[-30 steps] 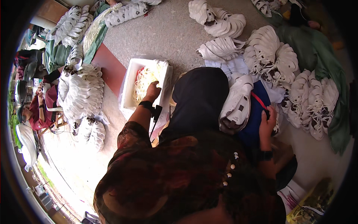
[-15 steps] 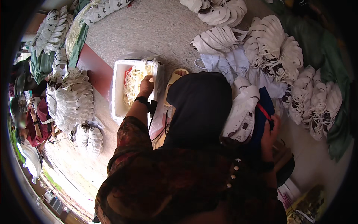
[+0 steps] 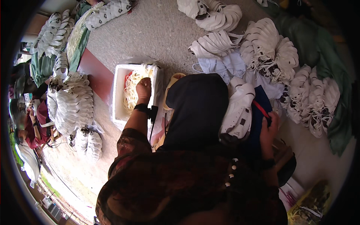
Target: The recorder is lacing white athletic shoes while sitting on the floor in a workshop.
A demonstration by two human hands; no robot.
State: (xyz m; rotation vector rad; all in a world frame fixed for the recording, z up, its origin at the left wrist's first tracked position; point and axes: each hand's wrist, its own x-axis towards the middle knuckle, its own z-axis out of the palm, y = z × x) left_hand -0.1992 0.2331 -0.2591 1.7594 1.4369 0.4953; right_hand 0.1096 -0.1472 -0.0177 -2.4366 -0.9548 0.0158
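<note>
My left hand (image 3: 143, 89) is over a white foam box (image 3: 118, 93) full of loose cream shoelaces (image 3: 130, 92). Its fingers are curled closed among the laces, and their tips are partly hidden. A white shoe upper (image 3: 238, 110) with dark perforated patches lies across my right thigh, on dark blue cloth (image 3: 262, 95). Beside the shoe, my right hand (image 3: 269, 131) closes on a slim red tool (image 3: 260, 108), whose working end I cannot make out. Dark fabric (image 3: 198, 108) covers my lap.
Bundles of nested white shoe uppers lie at the right (image 3: 268, 48), at the far side (image 3: 219, 17) and at the left (image 3: 71, 105). Green cloth (image 3: 326, 75) runs along the right edge. A person in a maroon top (image 3: 42, 123) sits at far left.
My left hand has drawn slightly left and nearer to me within the box. The right hand stays by the shoe with the red tool. The whole view has shifted a little.
</note>
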